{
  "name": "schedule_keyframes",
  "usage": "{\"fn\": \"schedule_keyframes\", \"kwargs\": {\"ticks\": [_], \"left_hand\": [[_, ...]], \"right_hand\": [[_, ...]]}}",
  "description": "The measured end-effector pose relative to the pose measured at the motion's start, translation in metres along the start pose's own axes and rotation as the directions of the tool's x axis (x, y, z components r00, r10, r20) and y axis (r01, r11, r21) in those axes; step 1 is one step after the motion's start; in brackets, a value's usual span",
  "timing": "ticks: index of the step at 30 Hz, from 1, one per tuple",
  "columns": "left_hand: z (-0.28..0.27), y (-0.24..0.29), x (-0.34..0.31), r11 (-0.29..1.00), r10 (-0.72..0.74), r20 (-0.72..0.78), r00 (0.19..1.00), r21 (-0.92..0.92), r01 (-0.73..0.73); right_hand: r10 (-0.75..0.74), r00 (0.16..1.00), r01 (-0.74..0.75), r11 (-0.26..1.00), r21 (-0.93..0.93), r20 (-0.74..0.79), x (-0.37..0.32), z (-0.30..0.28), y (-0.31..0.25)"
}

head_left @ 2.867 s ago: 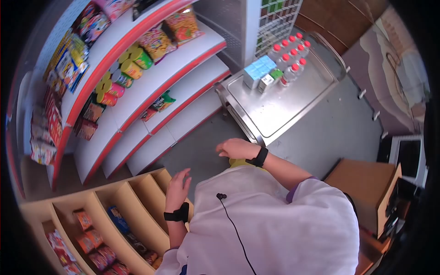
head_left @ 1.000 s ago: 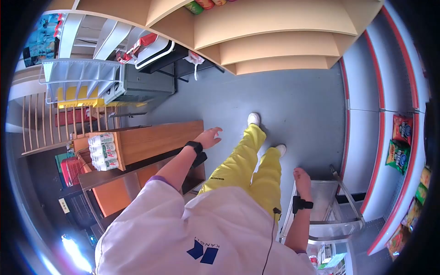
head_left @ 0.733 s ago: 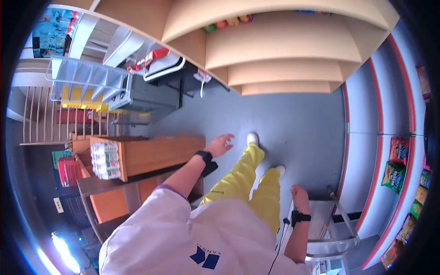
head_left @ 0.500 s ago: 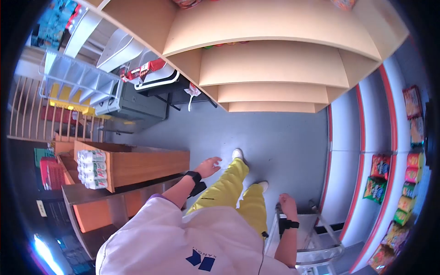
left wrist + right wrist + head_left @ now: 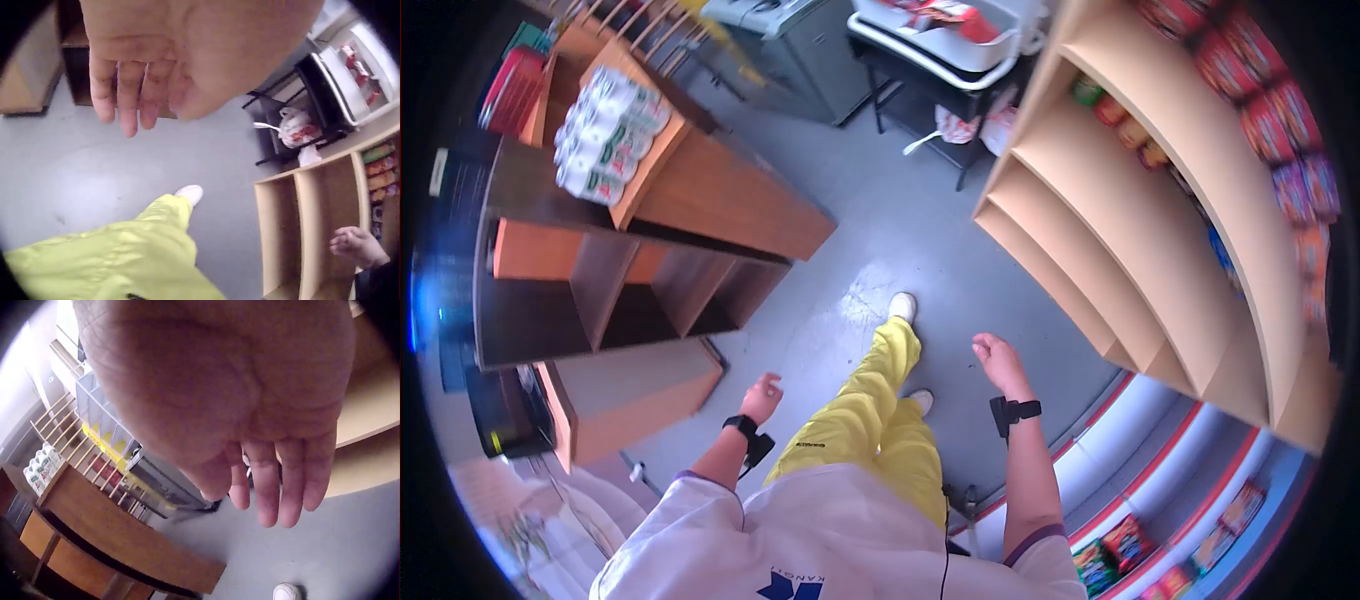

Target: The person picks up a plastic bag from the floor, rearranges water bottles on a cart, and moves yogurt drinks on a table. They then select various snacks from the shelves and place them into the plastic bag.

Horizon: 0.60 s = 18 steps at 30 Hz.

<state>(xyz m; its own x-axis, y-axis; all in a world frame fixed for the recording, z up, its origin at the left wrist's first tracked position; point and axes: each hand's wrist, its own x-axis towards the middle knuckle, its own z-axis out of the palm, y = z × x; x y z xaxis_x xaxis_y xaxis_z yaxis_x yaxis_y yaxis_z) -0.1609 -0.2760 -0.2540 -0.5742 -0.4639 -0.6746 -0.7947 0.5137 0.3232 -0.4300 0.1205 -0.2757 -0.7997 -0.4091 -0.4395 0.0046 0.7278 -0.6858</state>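
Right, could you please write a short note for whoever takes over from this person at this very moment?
Left hand: empty, fingers relaxed, hanging over the grey floor beside the yellow trouser leg.
Right hand: empty, fingers loose, close to the low end of the tiered wooden shelf.
Things: snack packs sit in that shelf's upper tiers; bottles lie on the wooden counter on the person's left.
Done: nothing is held or carried.
Left: any picking up or placing has not yet begun.

Head cam looks straight down; wrist cams hug the left hand [image 5: 187, 56] and right hand [image 5: 219, 394]; all share the white shoe [image 5: 902, 306].
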Motion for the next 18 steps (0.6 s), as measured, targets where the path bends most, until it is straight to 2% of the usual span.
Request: {"fn": "schedule_keyframes", "kwargs": {"ticks": [3,5,7,9,11,12,13,14,15,17,18], "left_hand": [[0.021,-0.045,-0.042,0.977,-0.214,0.073,0.974,-0.007,0.215],[0.038,-0.07,-0.059,0.956,-0.266,0.114,0.957,-0.092,0.277],[0.048,-0.079,-0.067,0.931,-0.302,0.195,0.933,-0.152,0.333],[0.057,-0.082,-0.06,0.921,-0.316,0.207,0.926,-0.169,0.352],[0.054,-0.065,-0.052,0.897,-0.283,0.155,0.946,-0.305,0.319],[0.049,-0.051,-0.048,0.886,-0.296,0.17,0.94,-0.318,0.337],[0.041,-0.035,-0.04,0.848,-0.288,0.171,0.942,-0.412,0.334],[0.033,-0.022,-0.028,0.805,-0.273,0.164,0.948,-0.501,0.319],[0.028,-0.016,-0.018,0.801,-0.272,0.172,0.947,-0.505,0.322],[0.023,-0.002,-0.004,0.738,-0.232,0.145,0.962,-0.618,0.271],[0.021,0.007,0.001,0.733,-0.235,0.162,0.958,-0.618,0.284]], "right_hand": [[0.011,0.99,-0.007,1.0,-0.026,0.139,0.035,0.007,-0.021],[0.007,0.951,-0.031,0.997,0.075,0.309,0.061,0.027,-0.016],[-0.006,0.919,0.006,1.0,0.002,0.395,0.089,0.036,-0.019],[-0.011,0.883,0.045,0.997,-0.062,0.469,0.126,0.042,-0.027],[0.016,0.917,0.002,0.999,-0.045,0.398,0.171,0.044,-0.037],[0.028,0.923,-0.006,0.998,-0.059,0.383,0.196,0.043,-0.043],[0.04,0.931,-0.016,0.997,-0.069,0.362,0.224,0.04,-0.049],[0.001,0.946,0.023,0.997,-0.068,0.325,0.253,0.039,-0.05],[-0.037,0.957,0.059,0.996,-0.069,0.286,0.284,0.039,-0.048],[-0.233,0.966,0.245,0.964,-0.104,0.114,0.36,0.045,-0.016],[-0.163,0.984,0.166,0.985,-0.043,0.074,0.382,0.034,-0.034]]}}
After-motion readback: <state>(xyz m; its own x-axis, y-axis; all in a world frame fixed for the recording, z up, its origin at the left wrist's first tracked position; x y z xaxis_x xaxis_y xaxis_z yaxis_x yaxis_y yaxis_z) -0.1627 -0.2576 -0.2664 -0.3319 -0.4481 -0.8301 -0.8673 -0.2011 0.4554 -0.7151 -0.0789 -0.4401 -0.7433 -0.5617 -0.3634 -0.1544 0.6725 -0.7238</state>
